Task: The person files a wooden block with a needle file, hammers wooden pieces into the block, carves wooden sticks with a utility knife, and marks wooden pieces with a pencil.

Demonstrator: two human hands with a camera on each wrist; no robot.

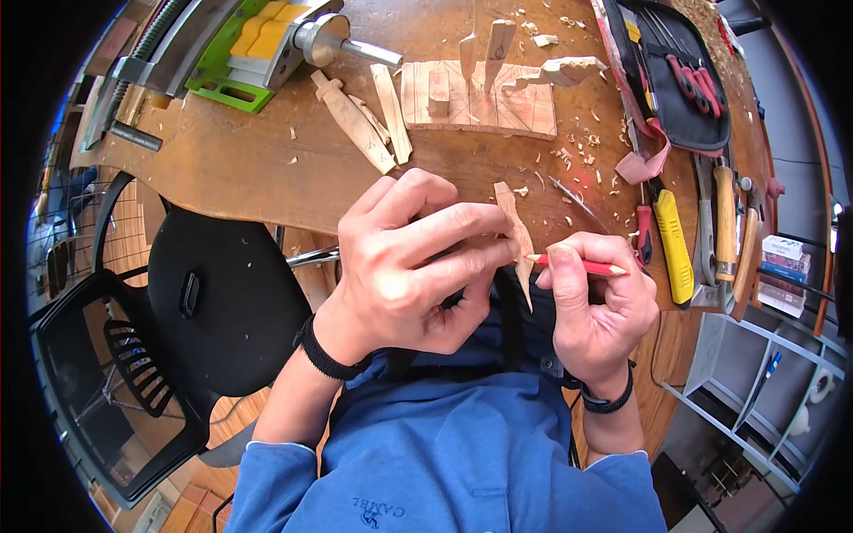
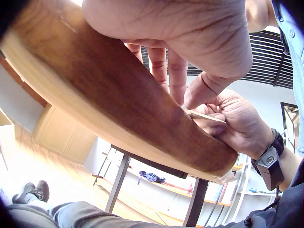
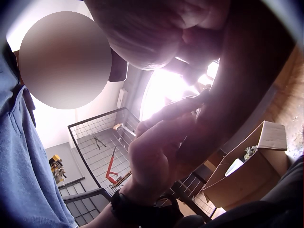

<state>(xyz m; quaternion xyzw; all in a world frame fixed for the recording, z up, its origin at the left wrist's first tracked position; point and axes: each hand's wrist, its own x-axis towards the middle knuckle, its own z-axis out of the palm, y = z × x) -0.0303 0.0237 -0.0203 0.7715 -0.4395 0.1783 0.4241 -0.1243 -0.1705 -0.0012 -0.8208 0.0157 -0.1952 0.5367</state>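
My left hand (image 1: pixel 413 258) pinches a slim carved piece of wood (image 1: pixel 506 201) between thumb and fingers, just off the table's front edge. The piece has a broad upper end and narrows to a thin point at the bottom. In my right hand (image 1: pixel 609 311) is a red pencil (image 1: pixel 600 266), its tip right at the wood's edge. From the left wrist view, the pale wood (image 2: pixel 208 117) lies between the fingers of my left hand (image 2: pixel 190 38) and those of my right hand (image 2: pixel 240 121). The right wrist view is dark, and the pencil is hidden there.
Ahead, a marked wooden block (image 1: pixel 524 115) has upright carved pieces on it. Left of it lie carved wood strips (image 1: pixel 355 124) and a green-based vise (image 1: pixel 231 89). A tool pouch (image 1: pixel 684 80), a yellow cutter (image 1: pixel 673 240) and chisels line the right. Shavings are scattered; a black chair (image 1: pixel 218 293) stands left.
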